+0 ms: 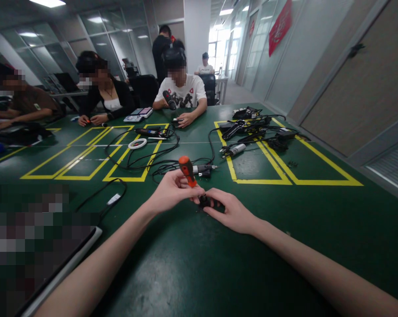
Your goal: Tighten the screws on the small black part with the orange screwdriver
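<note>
Screw-turning step, I reckon: left hand [172, 190] wraps the orange screwdriver [187, 170], tip on a small black part [204, 202] the right hand [231, 212] pins to the green table [192, 264]. Next needs that tip kept seated.

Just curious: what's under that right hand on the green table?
A small black part shows under the right hand; its rest and the tip of the orange-handled screwdriver are covered.

Nothing legible is showing: the red banner [280, 25] hanging far beyond the right hand [232, 213] is carrying marks too small to read, and the white T-shirt [186, 94] across from the left hand [172, 190] is showing only a dark graphic.
</note>
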{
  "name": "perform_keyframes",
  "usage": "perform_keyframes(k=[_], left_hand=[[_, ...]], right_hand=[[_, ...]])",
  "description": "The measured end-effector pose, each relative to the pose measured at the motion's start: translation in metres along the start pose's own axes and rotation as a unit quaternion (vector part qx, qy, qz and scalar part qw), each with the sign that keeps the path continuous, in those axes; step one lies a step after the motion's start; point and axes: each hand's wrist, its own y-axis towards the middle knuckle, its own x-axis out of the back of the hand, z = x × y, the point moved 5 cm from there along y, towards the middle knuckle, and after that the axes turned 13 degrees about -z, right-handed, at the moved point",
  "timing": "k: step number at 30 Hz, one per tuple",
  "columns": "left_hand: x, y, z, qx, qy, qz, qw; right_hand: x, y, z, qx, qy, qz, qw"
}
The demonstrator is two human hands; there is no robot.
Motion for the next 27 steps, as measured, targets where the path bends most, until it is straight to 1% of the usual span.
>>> perform_keyframes(k=[3,8,11,14,18,20,22,27], left_hand=[[0.002,0.000,-0.001,0.000,0.002,0.005,1.000],[0.006,0.000,-0.006,-0.012,0.022,0.053,0.998],[0.007,0.000,-0.007,-0.005,0.021,0.063,0.998],[0.005,0.001,-0.006,-0.013,0.012,0.044,0.999],[0.003,0.002,0.001,-0.021,-0.011,-0.018,1.000],[0.002,0.002,0.004,-0.020,-0.019,-0.037,0.999],[0.001,0.002,0.004,-0.017,-0.014,-0.037,0.999],[0.001,0.000,-0.003,-0.028,0.026,0.014,0.999]], right_hand=[[0.000,0.000,-0.001,-0.005,0.001,0.002,1.000],[0.000,0.000,-0.002,-0.008,0.009,0.006,1.000],[-0.001,-0.001,-0.002,-0.008,0.009,0.003,1.000],[-0.001,0.000,-0.002,-0.008,0.005,-0.003,1.000],[-0.001,0.000,-0.001,-0.013,0.003,-0.002,1.000],[-0.001,0.001,-0.001,-0.015,0.006,-0.002,1.000],[-0.001,0.001,-0.002,-0.016,0.008,-0.001,1.000],[-0.001,0.001,-0.002,-0.010,0.010,0.001,1.000]])
